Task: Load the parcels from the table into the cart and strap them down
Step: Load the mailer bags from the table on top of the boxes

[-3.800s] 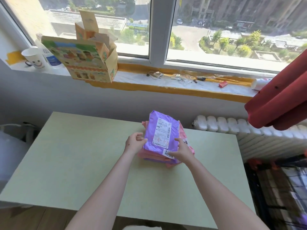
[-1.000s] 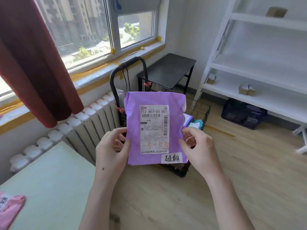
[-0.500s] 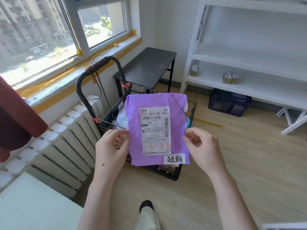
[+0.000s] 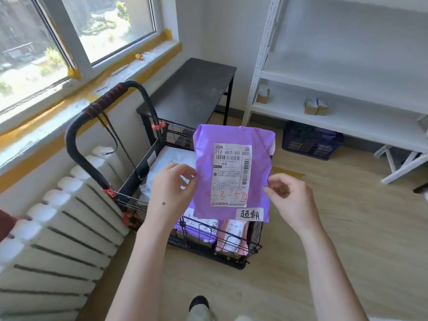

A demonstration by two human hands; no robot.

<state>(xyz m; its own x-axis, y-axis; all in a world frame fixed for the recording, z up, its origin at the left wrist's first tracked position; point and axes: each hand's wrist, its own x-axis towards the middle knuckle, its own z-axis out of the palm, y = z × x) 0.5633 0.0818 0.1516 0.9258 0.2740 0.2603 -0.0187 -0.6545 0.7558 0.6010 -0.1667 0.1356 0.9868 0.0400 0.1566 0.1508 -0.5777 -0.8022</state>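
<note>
Left hand (image 4: 172, 188) and right hand (image 4: 288, 198) pinch the purple parcel (image 4: 232, 172) by its side edges above the cart (image 4: 215, 242); it looks light, soft and slippery.

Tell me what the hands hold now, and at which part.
The flat purple plastic parcel: the left hand pinches its left edge, the right hand its right edge.

I'm in a parcel storeroom: white metal shelving (image 4: 347, 112) right of the wire cart (image 4: 135, 176), radiator (image 4: 58, 228) and window (image 4: 81, 31) left of it, black table (image 4: 192, 89) behind it, labelled parcels (image 4: 232, 228) inside it.
</note>
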